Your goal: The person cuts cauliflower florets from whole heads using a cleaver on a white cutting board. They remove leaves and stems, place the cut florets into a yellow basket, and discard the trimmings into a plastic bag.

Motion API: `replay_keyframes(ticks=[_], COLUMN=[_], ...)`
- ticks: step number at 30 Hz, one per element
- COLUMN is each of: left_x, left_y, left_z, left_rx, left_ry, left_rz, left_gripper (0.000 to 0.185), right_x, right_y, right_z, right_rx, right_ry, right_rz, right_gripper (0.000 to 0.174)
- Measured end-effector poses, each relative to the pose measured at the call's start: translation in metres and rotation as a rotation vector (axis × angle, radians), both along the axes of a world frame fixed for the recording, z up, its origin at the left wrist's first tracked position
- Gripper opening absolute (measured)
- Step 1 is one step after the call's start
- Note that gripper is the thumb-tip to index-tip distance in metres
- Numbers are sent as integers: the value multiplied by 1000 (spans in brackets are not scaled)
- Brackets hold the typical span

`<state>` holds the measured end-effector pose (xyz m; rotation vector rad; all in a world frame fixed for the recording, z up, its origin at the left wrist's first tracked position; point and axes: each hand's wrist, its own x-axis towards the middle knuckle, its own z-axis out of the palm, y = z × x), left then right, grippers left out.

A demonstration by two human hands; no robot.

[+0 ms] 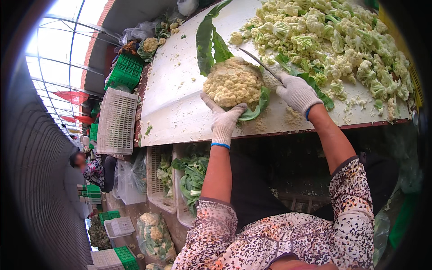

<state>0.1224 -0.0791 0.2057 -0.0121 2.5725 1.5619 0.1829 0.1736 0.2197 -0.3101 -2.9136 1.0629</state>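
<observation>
A cauliflower head (233, 81) with some green leaves rests on the white tabletop (175, 111). My left hand (222, 116), in a pale knitted glove with a blue cuff edge, holds it from the near side, thumb and fingers spread around its base. In my right hand (298, 90), gloved alike, is a knife (260, 64); its thin blade points up and left, close to the right side of the head. A long leaf (205, 44) stands out at the head's far side. Cut cauliflower florets (337, 47) lie in a large heap beyond my right hand.
A white plastic crate (118, 121) and a green crate (125, 71) stand at the table's left end. Below the near edge, crates hold leaves (194, 179). A plastic bag of cauliflowers (156, 236) sits on the floor. Another person (96, 170) is farther off at left.
</observation>
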Motion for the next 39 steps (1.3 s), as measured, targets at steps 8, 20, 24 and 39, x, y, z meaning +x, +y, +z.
replay_keyframes(ticks=[8,20,24,39], left_x=[9,15,18,-3], left_y=[6,2,6,-35], left_z=[17,25,20,3], left_rx=[-114,-25,-17,166], left_ry=[-45,-84,-11,53], left_rz=[7,8,27,-198], left_gripper=[150,151,149,133], right_x=[36,44,38,62], right_y=[-38,-68,-63,-65], right_z=[-8,-3,7,36], right_rx=[149,217,183,-273], right_ry=[353,537,213,305], right_rz=[111,60,-14,-51], right_gripper=[48,56,53,48])
